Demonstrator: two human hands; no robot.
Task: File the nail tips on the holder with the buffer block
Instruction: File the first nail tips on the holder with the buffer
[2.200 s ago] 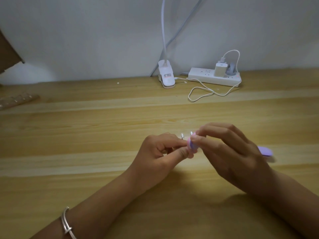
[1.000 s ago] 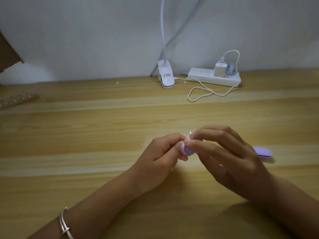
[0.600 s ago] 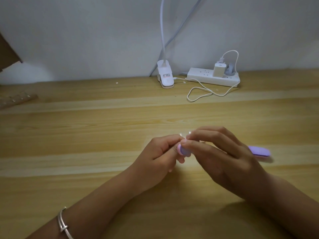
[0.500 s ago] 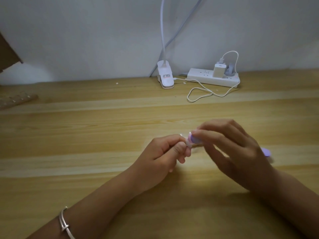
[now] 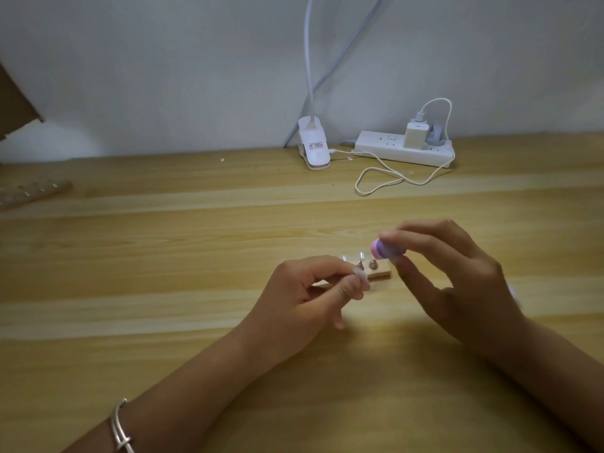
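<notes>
Pale wood makes up the tabletop, and both hands work near its middle. The left hand has its fingers curled. Its thumb and forefinger pinch the near end of the holder, a small wooden strip whose far end pokes out to the right of the knuckles. Whether the strip rests on the table or is lifted slightly off it cannot be told. On top of it stand the nail tips, clear and small (too blurred to count with confidence), seated on little grey mounts.

The right hand grips the buffer block between thumb and forefinger, with the other fingers spread loosely below. The block shows a rounded end banded in purple and pink. It sits just above and to the right of the tips, very near them, but the blur hides whether it touches them.

A silver bangle circles the left wrist. Against the back wall stands a white clip lamp base. To its right lies a white power strip with a charger plugged in, and its cable loops across the table. At the far left edge lies another wooden strip, with a corner of brown cardboard above it.
</notes>
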